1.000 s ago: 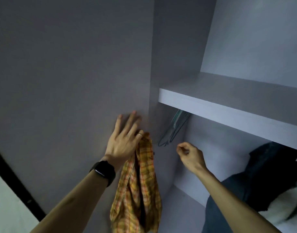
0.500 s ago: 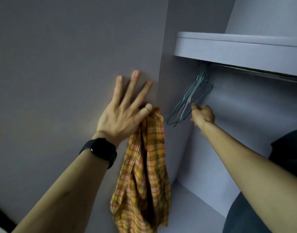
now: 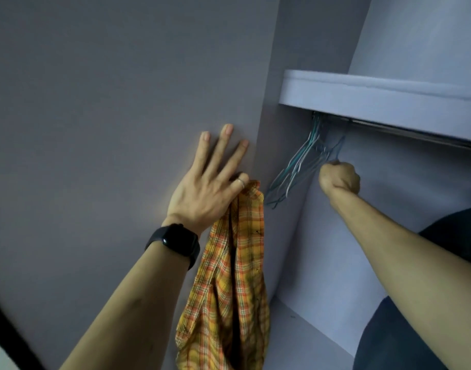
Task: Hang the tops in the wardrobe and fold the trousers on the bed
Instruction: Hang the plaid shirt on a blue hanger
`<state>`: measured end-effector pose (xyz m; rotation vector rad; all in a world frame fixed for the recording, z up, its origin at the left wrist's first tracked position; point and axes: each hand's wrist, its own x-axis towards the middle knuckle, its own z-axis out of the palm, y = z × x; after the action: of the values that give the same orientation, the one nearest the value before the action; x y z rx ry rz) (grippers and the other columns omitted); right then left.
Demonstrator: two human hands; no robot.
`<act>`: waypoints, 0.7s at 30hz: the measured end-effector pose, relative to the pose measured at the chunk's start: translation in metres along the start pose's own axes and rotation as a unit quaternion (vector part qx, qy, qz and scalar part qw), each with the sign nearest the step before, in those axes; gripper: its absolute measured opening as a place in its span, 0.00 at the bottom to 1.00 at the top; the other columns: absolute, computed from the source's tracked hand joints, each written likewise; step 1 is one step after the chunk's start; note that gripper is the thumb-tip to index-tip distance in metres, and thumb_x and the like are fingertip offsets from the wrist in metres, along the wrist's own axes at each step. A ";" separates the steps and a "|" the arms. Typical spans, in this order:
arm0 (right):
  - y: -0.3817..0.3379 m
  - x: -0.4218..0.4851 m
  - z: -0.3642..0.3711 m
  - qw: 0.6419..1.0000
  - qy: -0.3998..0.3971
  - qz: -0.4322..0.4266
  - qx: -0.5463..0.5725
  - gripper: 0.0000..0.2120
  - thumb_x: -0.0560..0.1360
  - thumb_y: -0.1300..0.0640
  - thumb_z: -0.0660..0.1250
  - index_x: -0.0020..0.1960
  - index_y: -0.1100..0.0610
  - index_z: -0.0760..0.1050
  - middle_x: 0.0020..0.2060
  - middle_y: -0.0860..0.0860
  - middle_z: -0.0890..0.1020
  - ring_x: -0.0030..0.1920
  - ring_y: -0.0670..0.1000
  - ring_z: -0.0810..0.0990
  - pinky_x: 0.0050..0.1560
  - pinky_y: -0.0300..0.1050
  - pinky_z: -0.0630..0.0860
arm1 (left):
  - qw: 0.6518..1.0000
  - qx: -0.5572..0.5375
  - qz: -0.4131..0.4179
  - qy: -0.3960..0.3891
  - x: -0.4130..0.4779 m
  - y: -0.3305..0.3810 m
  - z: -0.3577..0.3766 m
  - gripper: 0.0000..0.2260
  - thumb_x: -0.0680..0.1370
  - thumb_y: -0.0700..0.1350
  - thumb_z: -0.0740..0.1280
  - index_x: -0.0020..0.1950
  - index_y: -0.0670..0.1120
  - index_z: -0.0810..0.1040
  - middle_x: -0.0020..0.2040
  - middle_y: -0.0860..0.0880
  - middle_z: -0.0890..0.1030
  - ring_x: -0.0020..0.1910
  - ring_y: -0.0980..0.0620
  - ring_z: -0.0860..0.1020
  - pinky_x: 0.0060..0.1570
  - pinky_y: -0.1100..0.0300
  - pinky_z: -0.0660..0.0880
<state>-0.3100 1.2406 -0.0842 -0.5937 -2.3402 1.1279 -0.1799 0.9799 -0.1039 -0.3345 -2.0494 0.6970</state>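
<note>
One orange plaid shirt (image 3: 234, 276) dangles against the wardrobe door (image 3: 109, 116), pinched under the left hand (image 3: 207, 193). Its three other fingers (image 3: 223, 145) press flat and spread on the door. Several wire hangers (image 3: 295, 166), too tangled to count, hang from one rail (image 3: 415, 132). The right hand (image 3: 339, 178) is fisted round a blue hanger (image 3: 340, 145).

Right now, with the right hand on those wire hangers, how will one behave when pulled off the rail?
Probably light: the hangers are thin wire. Likely to snag, since they hang bunched and crossed beside the right hand gripping one. It may flex a little under the plaid shirt that the left hand holds.
</note>
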 end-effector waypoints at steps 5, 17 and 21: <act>0.023 -0.022 -0.066 0.999 -0.037 -0.008 -0.004 0.19 0.83 0.47 0.53 0.47 0.57 0.77 0.50 0.62 0.82 0.50 0.64 0.80 0.54 0.55 0.78 | 0.996 -0.079 -0.004 -0.032 0.008 -0.005 -0.015 0.20 0.79 0.44 0.52 0.58 0.50 0.83 0.80 0.38 0.59 0.78 0.29 0.48 0.75 0.34 0.34; 0.130 -0.196 -0.224 0.960 -0.152 0.105 0.211 0.24 0.73 0.41 0.69 0.34 0.61 0.69 0.25 0.53 0.66 0.26 0.48 0.63 0.29 0.41 0.62 | 0.884 -0.417 -0.180 -0.113 0.015 0.053 -0.093 0.09 0.77 0.45 0.64 0.56 0.47 0.73 0.46 0.47 0.82 0.51 0.42 0.75 0.55 0.49 0.61; 0.157 -0.237 -0.256 0.910 -0.189 0.162 0.332 0.32 0.55 0.26 0.77 0.28 0.53 0.70 0.21 0.50 0.61 0.20 0.45 0.57 0.22 0.36 0.56 | 0.810 -0.530 -0.123 -0.221 0.004 0.092 -0.113 0.20 0.79 0.51 0.57 0.71 0.52 0.71 0.51 0.48 0.82 0.57 0.43 0.74 0.55 0.50 0.63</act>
<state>0.0547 1.3498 -0.1226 -0.5426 -1.9662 2.2331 -0.0906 1.0951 -0.1083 -0.5400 -2.7042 -0.6829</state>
